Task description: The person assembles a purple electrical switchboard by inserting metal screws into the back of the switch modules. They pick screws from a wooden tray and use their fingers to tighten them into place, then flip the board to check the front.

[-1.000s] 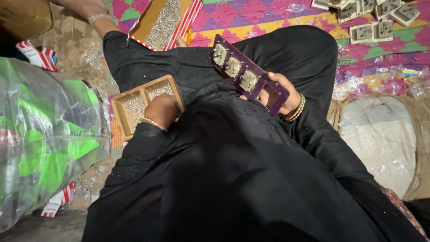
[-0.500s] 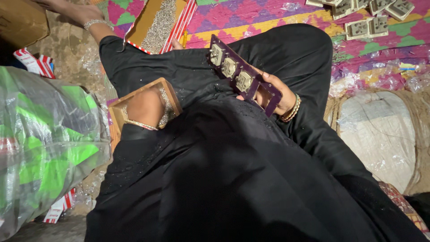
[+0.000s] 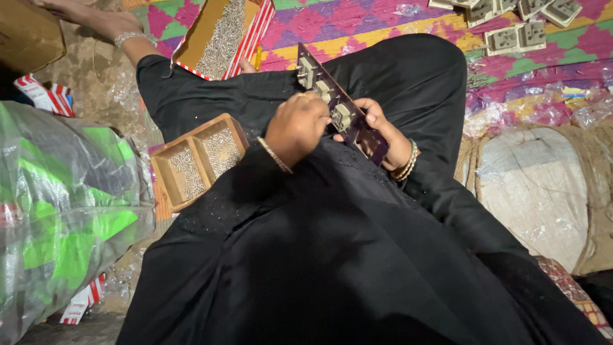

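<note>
Left hand (image 3: 297,128) fingers curled down on dark panel (image 3: 338,105), contents unclear | right hand (image 3: 383,131) grips panel's lower end | panel axis 10-to-4 o'clock | screw tray (image 3: 198,160) at 8 o'clock, nearer left hand

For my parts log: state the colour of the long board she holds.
Dark purple board, with pale fittings; head view shows it best.
</note>
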